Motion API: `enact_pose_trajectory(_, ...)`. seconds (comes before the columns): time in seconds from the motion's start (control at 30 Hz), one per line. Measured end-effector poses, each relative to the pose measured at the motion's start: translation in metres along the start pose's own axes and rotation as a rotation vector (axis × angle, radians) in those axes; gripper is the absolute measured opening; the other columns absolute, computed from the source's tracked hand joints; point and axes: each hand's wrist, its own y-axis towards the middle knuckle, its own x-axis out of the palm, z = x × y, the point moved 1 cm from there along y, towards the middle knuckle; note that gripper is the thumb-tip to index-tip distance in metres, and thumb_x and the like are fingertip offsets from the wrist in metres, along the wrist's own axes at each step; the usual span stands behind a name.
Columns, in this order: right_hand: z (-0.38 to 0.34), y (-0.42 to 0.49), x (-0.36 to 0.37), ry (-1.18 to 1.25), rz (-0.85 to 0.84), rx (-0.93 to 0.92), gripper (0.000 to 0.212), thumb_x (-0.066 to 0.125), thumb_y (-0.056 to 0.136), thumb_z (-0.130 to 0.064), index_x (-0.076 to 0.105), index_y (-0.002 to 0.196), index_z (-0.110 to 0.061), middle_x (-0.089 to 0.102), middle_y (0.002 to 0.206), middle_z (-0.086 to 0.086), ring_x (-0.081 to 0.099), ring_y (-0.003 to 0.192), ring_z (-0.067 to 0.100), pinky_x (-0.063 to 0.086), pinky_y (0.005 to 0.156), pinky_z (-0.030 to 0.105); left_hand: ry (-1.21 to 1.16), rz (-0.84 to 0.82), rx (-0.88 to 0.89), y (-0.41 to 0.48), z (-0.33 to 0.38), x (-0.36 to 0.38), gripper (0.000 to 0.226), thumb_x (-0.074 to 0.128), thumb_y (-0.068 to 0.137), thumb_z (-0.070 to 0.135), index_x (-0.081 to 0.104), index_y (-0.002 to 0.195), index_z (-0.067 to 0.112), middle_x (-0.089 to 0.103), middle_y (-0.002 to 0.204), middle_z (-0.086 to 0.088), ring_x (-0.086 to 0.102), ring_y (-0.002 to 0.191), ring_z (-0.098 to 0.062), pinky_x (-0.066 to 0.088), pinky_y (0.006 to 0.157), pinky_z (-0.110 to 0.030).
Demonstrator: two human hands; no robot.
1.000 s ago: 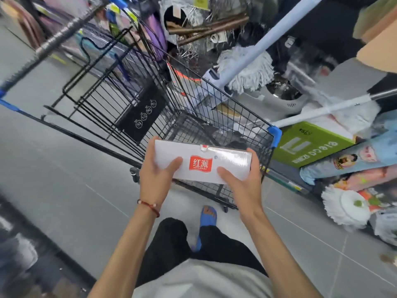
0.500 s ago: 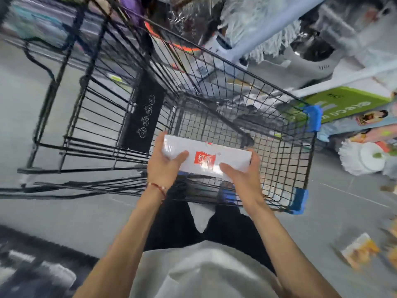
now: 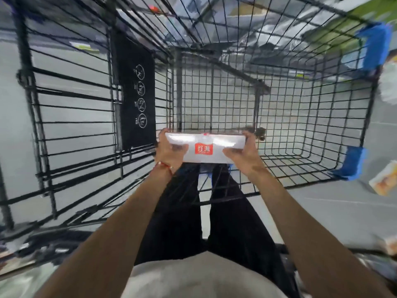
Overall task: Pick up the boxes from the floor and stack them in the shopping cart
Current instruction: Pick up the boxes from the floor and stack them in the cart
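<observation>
Both hands gripping white box (image 3: 205, 148): left hand (image 3: 169, 150) clamped on its left end, right hand (image 3: 242, 152) on its right end. Box is sitting level inside black wire shopping cart (image 3: 311, 117), above the mesh bottom, red logo facing camera. Grey tiled floor (image 3: 335, 214) showing through the wires. Another box (image 3: 383, 181) lying on floor right of cart, blurred.

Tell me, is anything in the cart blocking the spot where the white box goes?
Nothing visible does. Both hands, left and right, hold the white box over the cart. Only bare wire shows below it in the basket.
</observation>
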Motion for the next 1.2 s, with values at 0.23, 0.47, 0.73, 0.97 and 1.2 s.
enact_pose_trajectory(0.23,0.01,0.013,0.012,-0.103,-0.098,0.074,0.092,0.081,0.082,-0.009,0.025,0.153,-0.027,0.056,0.134,0.007,0.057,0.125,0.028,0.052,0.109,0.045,0.068,-0.073,-0.12,0.018,-0.012,0.005,0.084,0.064,0.086,-0.01,0.019,0.153,0.013,0.047,0.132,-0.007,0.05,0.121,-0.024,0.044,0.097,-0.025)
enact_pose_trajectory(0.47,0.007,0.01,0.015,-0.115,-0.07,0.074,0.088,0.078,0.089,-0.012,0.025,0.157,-0.025,0.057,0.136,0.007,0.057,0.123,0.024,0.053,0.088,0.022,0.053,-0.073,-0.156,0.016,-0.008,0.002,0.085,0.062,0.09,-0.006,0.016,0.157,0.019,0.043,0.149,-0.018,0.045,0.136,-0.035,0.04,0.111,-0.041)
enact_pose_trajectory(0.73,0.0,0.004,0.008,-0.037,-0.071,0.062,0.078,0.067,0.1,-0.029,0.022,0.163,-0.033,0.042,0.154,0.0,0.045,0.14,0.026,0.042,0.113,0.04,0.036,-0.094,-0.172,0.007,0.006,-0.008,0.075,0.055,0.099,0.005,0.015,0.16,0.018,0.039,0.155,-0.012,0.046,0.134,-0.028,0.039,0.104,-0.033)
enact_pose_trajectory(0.97,-0.002,-0.038,-0.017,0.103,0.01,-0.017,0.047,0.067,0.1,-0.025,0.054,0.146,-0.019,0.06,0.134,0.009,0.058,0.102,0.018,0.053,0.088,0.036,-0.058,-0.061,-0.062,-0.034,0.028,-0.009,0.072,0.057,0.101,0.018,0.017,0.161,0.027,0.024,0.166,-0.001,0.028,0.15,-0.027,0.024,0.122,-0.041)
enact_pose_trajectory(1.2,0.005,-0.098,-0.054,0.278,0.131,-0.22,0.024,0.065,0.102,-0.017,0.067,0.126,-0.017,0.066,0.115,0.001,0.061,0.112,0.018,0.047,0.102,0.026,-0.047,-0.143,0.135,-0.107,0.058,0.017,0.034,0.058,0.101,0.017,0.052,0.134,0.02,0.06,0.133,0.001,0.055,0.111,-0.012,0.037,0.113,-0.035)
